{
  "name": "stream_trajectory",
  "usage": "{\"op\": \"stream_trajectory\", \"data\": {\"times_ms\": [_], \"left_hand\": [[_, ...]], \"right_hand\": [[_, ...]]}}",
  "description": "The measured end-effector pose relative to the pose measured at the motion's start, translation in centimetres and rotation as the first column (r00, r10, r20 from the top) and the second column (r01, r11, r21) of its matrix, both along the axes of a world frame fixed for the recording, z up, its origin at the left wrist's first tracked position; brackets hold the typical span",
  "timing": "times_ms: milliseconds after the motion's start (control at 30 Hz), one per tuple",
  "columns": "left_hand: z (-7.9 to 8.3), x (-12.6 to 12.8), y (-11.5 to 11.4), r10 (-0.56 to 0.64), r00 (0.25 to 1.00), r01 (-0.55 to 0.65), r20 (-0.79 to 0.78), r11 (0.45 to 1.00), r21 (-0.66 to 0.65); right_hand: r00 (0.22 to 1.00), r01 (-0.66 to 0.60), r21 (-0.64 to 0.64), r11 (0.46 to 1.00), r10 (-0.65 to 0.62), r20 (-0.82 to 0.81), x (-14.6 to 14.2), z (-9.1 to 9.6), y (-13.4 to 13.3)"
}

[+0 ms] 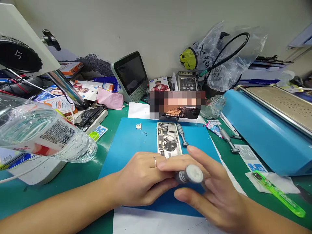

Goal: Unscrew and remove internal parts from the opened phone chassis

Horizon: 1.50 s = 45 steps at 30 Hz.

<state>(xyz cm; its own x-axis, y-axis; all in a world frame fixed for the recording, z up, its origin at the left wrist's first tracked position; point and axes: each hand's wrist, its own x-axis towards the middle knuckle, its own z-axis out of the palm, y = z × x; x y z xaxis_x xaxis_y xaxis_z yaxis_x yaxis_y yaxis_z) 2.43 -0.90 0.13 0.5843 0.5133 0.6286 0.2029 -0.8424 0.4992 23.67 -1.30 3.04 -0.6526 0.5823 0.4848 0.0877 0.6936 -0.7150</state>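
An opened smartphone [168, 138] lies on the blue mat [122, 146], its inner parts showing and its near end hidden behind my hands. My right hand [216, 191] holds a grey screwdriver [181, 177], whose pale round end cap faces the camera; its tip is out of sight. My left hand [143, 178], with a ring on one finger, is curled beside the screwdriver and the phone's near end. Its fingertips are hidden, so what they grip cannot be seen. A second grey screwdriver [182, 135] lies along the phone's right side.
A small metal piece [138, 126] and dark specks lie on the mat. To the left stands a water bottle [48, 130]; a screen device [130, 76] is behind. On the right are another screwdriver [228, 139], a blue machine [265, 130] and a green cutter [280, 195].
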Motion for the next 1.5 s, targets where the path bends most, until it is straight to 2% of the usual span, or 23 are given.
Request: {"op": "stream_trajectory", "data": {"times_ms": [100, 267, 367, 433, 533, 667, 1000, 1100, 1200, 1333, 1433, 1500], "left_hand": [[0.1, -0.1, 0.0, 0.006, 1.0, -0.007, -0.029, 0.999, -0.035], [0.0, -0.1, 0.1, 0.042, 0.997, -0.045, -0.07, 0.998, -0.045], [0.1, -0.1, 0.1, 0.038, 0.997, -0.042, -0.072, 0.997, -0.058], [0.4, -0.2, 0.2, 0.064, 0.995, -0.071, -0.079, 0.993, -0.096], [0.7, -0.7, 0.4, 0.154, 0.98, -0.171, -0.122, 0.975, -0.142], [0.8, -1.3, 0.6, 0.218, 0.959, -0.247, -0.183, 0.956, -0.156], [0.8, -1.2, 0.7, 0.179, 0.948, -0.23, -0.262, 0.956, -0.18], [0.9, -1.2, 0.6, 0.112, 0.943, -0.172, -0.314, 0.97, -0.169], [1.0, -1.1, 0.1, 0.051, 0.92, -0.096, -0.389, 0.991, -0.096], [1.0, -0.4, -0.9, 0.067, 0.883, -0.085, -0.465, 0.996, -0.017], [0.6, 0.1, -1.6, 0.103, 0.913, -0.107, -0.394, 0.994, 0.013], [0.3, 0.4, -2.1, 0.167, 0.911, -0.149, -0.376, 0.986, 0.078]], "right_hand": [[0.998, 0.038, 0.156, 0.987, -0.046, 0.049, 0.3, -0.2, 0.4], [0.996, 0.081, 0.201, 0.976, -0.088, 0.029, 0.5, 0.0, 0.6], [0.995, 0.097, 0.149, 0.984, -0.095, -0.017, 0.5, -0.2, 0.6], [0.984, 0.153, 0.056, 0.987, -0.147, -0.097, 0.5, -0.5, 0.9], [0.933, 0.256, -0.088, 0.963, -0.27, -0.238, 0.6, -0.6, 1.9], [0.873, 0.378, -0.121, 0.918, -0.397, -0.284, 0.9, -0.7, 3.5], [0.889, 0.386, -0.055, 0.921, -0.387, -0.244, 0.5, -0.8, 3.3], [0.893, 0.379, -0.059, 0.923, -0.382, -0.236, 0.5, -1.0, 3.1], [0.893, 0.386, -0.049, 0.921, -0.387, -0.229, 0.4, -1.2, 2.9], [0.882, 0.398, -0.04, 0.916, -0.395, -0.259, 0.3, -1.2, 2.9], [0.875, 0.401, -0.03, 0.916, -0.392, -0.283, 0.1, -1.3, 2.8], [0.879, 0.384, -0.016, 0.923, -0.371, -0.299, -0.1, -1.3, 2.6]]}}
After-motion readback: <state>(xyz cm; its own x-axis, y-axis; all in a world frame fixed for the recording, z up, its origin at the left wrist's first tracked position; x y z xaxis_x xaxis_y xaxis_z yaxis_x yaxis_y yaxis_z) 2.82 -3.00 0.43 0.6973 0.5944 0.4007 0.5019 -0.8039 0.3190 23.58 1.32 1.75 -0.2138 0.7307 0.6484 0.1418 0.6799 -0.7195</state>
